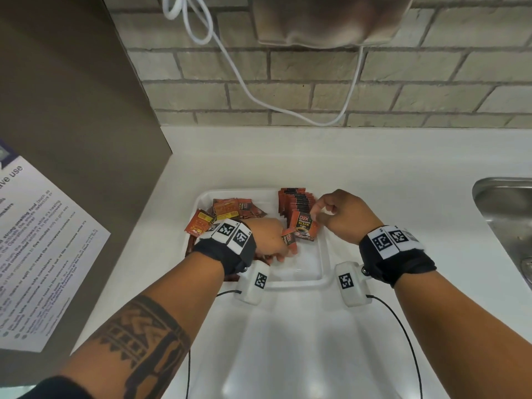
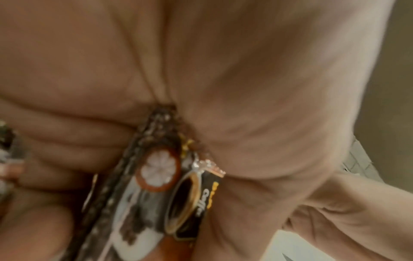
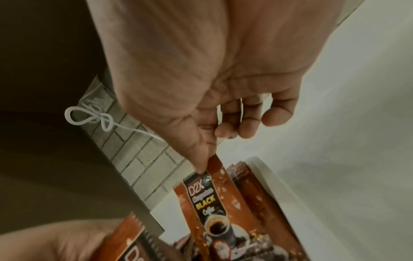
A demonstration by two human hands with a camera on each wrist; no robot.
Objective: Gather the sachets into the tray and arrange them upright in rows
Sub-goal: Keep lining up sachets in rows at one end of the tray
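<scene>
The right hand (image 3: 223, 109) pinches the top of a sachet (image 3: 214, 203) with its thumb, seen only from the right wrist. The left hand (image 1: 266, 237) holds more sachets (image 2: 161, 176). Both are over the white tray (image 1: 319, 260) on a white counter (image 1: 374, 168) by a brick wall (image 1: 316, 82). The sachet says "D2X BLACK Coffee".

- One white tray (image 1: 324, 249) sits in front of you.
- One upright row of sachets (image 1: 296, 201) stands inside; their number is unclear.
- One loose heap of sachets (image 1: 230, 210), too jumbled to count.
- One sink (image 1: 501, 203).
- Two hands: left hand (image 1: 269, 240), right hand (image 1: 342, 217).
</scene>
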